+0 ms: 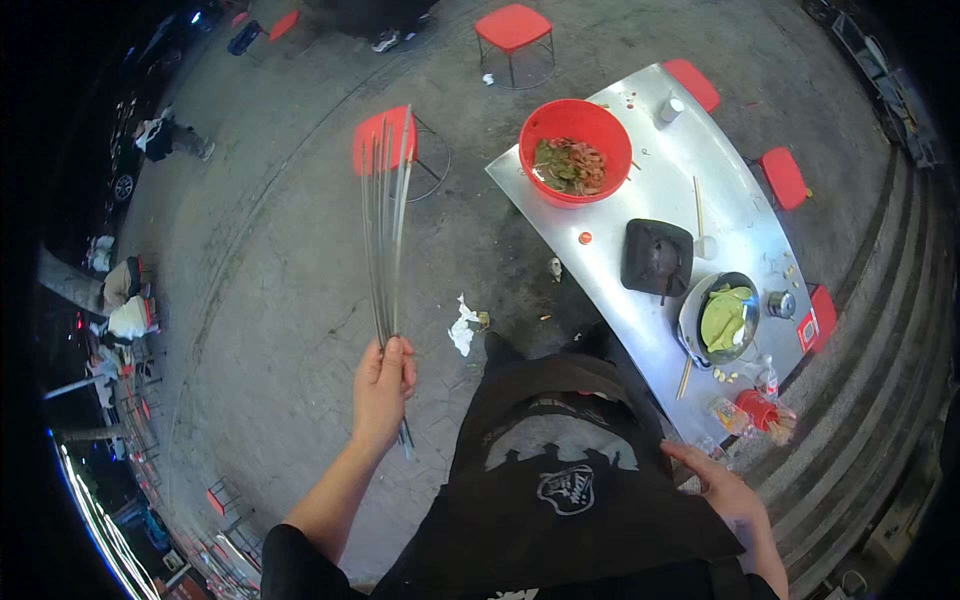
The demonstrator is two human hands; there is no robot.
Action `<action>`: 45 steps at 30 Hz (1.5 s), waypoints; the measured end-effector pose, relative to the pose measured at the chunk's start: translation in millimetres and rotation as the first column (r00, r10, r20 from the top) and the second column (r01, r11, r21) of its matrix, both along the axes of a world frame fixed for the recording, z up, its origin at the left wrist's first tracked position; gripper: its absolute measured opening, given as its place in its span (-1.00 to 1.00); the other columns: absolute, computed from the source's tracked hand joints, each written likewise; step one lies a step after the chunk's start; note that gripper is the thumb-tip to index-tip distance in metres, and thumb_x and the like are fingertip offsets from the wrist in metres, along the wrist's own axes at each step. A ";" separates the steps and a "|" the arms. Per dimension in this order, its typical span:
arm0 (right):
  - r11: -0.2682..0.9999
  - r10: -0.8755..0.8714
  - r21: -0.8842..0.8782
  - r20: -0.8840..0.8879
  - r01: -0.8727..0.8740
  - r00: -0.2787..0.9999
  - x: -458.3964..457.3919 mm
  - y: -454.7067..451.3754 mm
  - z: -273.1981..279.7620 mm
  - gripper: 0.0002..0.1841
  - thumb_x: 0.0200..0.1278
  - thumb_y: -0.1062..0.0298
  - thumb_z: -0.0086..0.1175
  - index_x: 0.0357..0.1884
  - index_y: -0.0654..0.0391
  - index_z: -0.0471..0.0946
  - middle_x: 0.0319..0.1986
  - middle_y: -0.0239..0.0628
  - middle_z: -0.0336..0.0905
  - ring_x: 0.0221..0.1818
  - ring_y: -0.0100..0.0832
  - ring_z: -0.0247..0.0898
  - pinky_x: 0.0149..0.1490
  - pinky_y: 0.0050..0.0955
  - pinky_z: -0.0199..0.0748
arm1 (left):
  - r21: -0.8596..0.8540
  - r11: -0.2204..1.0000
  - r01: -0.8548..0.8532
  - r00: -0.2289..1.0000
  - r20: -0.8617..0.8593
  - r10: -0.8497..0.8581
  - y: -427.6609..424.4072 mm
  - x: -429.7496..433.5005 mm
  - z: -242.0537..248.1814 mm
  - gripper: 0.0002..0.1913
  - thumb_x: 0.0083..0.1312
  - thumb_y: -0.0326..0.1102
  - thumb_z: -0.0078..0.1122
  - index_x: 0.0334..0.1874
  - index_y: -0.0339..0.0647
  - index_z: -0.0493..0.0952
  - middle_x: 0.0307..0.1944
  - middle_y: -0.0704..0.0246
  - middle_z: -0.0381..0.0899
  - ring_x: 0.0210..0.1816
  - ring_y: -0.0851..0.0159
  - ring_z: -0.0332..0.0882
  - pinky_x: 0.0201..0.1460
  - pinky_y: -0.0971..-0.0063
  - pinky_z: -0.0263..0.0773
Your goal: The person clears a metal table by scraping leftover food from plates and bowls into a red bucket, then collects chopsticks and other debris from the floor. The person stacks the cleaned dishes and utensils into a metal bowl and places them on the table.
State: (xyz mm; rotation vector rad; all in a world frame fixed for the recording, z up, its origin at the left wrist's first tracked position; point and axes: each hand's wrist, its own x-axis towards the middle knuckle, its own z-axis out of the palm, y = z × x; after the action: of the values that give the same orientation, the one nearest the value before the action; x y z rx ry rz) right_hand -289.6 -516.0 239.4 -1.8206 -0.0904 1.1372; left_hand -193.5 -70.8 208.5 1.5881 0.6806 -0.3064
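My left hand (385,382) is closed around a bundle of long, thin metal skewers (385,247). Their long ends fan out slightly away from me, and short ends stick out below my fist. At the right side of my dark apron (577,420), my right hand (716,484) hangs beside the cloth, holding nothing visible; some of its fingers are partly hidden. Ahead to the right stands a metal-topped table (600,277). On its far left edge sits a red plastic basin (576,112) with mixed food scraps (574,166) inside.
The table also carries a black portable stove (657,257), a pan of green leaves (724,319), a paper cup (671,109), a plastic bottle (767,379) and a red chopstick holder (756,409). Red stools (514,28) stand around. Steps (862,375) border the right; crumpled tissue (463,326) litters the ground.
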 end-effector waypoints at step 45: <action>-0.038 -0.470 -0.060 -0.880 0.997 -0.071 -168.2 -5.2 -21.6 -0.59 0.39 0.31 -0.14 0.23 0.19 0.37 0.10 -0.16 0.53 0.14 -0.24 0.48 0.27 -0.18 0.38 | -0.063 0.994 0.092 0.993 -0.072 -0.097 1.3 -25.8 -22.1 -0.77 0.55 -0.17 -0.16 -0.24 -0.11 0.38 -0.60 0.56 0.30 -0.64 0.61 0.10 -0.62 0.68 0.00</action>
State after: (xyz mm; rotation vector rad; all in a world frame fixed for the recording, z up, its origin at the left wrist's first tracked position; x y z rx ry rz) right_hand -457.8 -521.2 217.8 -0.2451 0.9728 0.5024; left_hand -219.2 -69.6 186.4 1.5612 0.6489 -0.4544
